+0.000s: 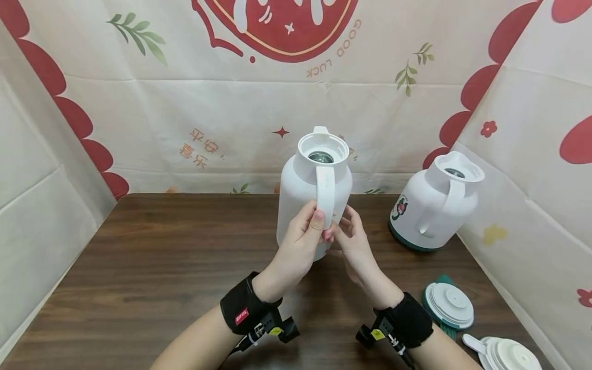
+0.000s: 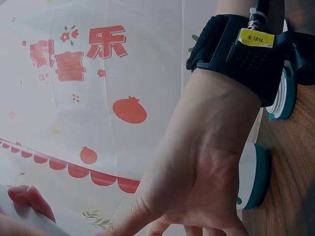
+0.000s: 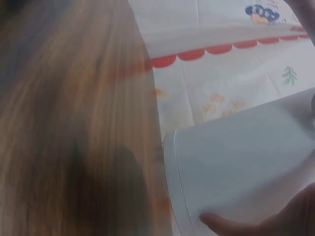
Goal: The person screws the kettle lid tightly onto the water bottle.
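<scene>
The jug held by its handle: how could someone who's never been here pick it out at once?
Find the brown wooden table, then look towards its far edge, just right of centre. There the left hand grips the handle of an open white jug. Its neighbour on the right, also white and open, has a green base; this one has a white base.
</scene>
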Tool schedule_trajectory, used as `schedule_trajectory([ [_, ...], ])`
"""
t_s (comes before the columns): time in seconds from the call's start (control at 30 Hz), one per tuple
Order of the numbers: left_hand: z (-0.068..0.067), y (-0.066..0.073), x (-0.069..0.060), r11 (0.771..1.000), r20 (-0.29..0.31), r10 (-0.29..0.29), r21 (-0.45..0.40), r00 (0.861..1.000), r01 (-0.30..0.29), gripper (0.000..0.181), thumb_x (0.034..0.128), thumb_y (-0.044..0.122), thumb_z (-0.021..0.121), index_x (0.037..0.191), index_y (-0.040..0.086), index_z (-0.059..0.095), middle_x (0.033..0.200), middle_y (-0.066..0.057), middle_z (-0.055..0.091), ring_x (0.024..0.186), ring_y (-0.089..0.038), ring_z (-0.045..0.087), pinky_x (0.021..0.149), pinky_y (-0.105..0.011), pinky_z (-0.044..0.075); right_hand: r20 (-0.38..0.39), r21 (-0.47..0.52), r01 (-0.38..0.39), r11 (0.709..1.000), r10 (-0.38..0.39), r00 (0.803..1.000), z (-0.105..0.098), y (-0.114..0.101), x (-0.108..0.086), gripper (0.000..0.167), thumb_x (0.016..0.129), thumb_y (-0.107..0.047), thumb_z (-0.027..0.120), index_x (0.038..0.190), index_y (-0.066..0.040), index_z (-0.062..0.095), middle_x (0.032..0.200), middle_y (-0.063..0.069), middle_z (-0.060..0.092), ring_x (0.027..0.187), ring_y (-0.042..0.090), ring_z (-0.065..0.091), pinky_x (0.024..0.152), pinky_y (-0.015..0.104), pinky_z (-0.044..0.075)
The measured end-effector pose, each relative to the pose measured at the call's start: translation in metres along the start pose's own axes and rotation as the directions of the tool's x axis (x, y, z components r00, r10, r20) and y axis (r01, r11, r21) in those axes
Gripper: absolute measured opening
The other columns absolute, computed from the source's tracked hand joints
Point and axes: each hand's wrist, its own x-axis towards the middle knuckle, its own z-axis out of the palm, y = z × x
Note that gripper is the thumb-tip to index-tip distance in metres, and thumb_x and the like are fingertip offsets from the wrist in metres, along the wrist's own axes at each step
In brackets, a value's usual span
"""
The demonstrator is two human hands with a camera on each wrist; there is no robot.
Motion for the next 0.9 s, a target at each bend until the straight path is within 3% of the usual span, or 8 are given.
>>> schedule_trajectory([
  [0.43, -0.012, 0.008, -0.023, 1.0, -0.023, -0.007, -0.03, 1.0, 0.006, 0.031, 0.1039, 0.026, 0.034, 0.107, -0.004, 0.043, 0.077, -0.012, 0.04, 0.075, -0.02, 0.043, 0.07, -0.028, 0.039, 0.0, 0.013, -0.06, 0.998, 0.06, 0.998, 0.022, 0.007, -0.012, 0.067, 0.095, -0.019, 0.061, 0.148, -0.016, 0.021, 0.142, 0.018, 0.03, 0.118, 0.036, 0.043, 0.085, 0.057, 0.045],
  [0.67, -0.017, 0.003, -0.032, 0.999, -0.039, -0.042, -0.015, 0.998, 0.041, 0.027, 0.1052, 0.022, 0.033, 0.107, -0.003, 0.043, 0.078, -0.012, 0.042, 0.077, -0.02, 0.043, 0.072, -0.03, 0.039, -0.014, 0.004, -0.084, 0.996, 0.084, 0.996, 0.029, 0.016, -0.017, 0.065, 0.096, -0.019, 0.059, 0.148, -0.016, 0.021, 0.143, 0.018, 0.029, 0.114, 0.035, 0.045, 0.082, 0.053, 0.047],
  [0.9, -0.019, -0.002, -0.041, 1.0, -0.049, -0.018, -0.004, 0.999, 0.018, 0.026, 0.1054, 0.02, 0.031, 0.104, -0.004, 0.042, 0.077, -0.015, 0.041, 0.076, -0.02, 0.043, 0.072, -0.029, 0.038, 0.014, 0.0, -0.08, 0.997, 0.08, 0.997, 0.032, 0.023, -0.019, 0.063, 0.097, -0.016, 0.057, 0.148, -0.014, 0.02, 0.143, 0.02, 0.028, 0.121, 0.037, 0.043, 0.08, 0.052, 0.048],
])
